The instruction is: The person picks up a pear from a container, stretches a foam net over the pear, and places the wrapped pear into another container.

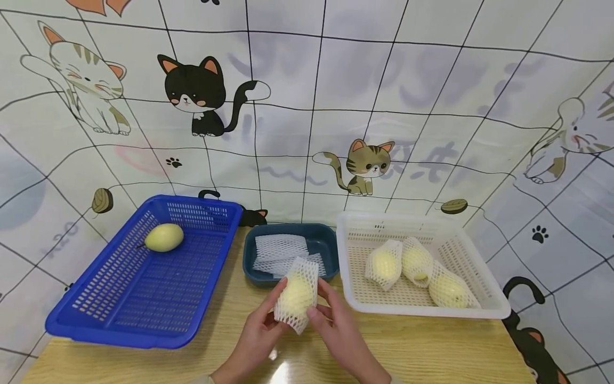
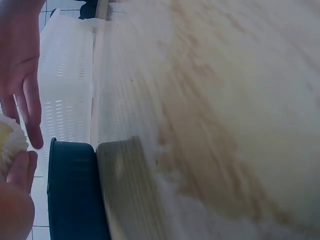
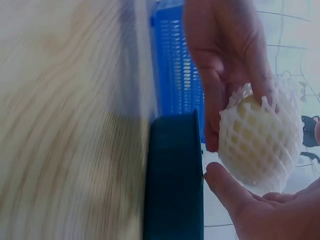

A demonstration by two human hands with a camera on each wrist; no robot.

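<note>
A pale yellow pear in a white foam net (image 1: 296, 296) is up between both hands, in front of the teal tray (image 1: 250, 256). My left hand (image 1: 256, 333) grips its left side; in the right wrist view the left thumb (image 3: 261, 85) lies over the netted pear (image 3: 257, 140). Around the right side is my right hand (image 1: 341, 330), its fingers fairly straight. Its thumb (image 3: 225, 185) stands slightly off the net in the right wrist view. Some white foam nets (image 1: 280, 248) lie in the tray.
To the left, a blue basket (image 1: 153, 298) holds one bare pear (image 1: 164, 237). A white basket (image 1: 422, 309) on the right contains several netted pears (image 1: 385, 265). All stand on a wooden table (image 1: 431, 346), backed by a cat-patterned sheet (image 1: 288, 128).
</note>
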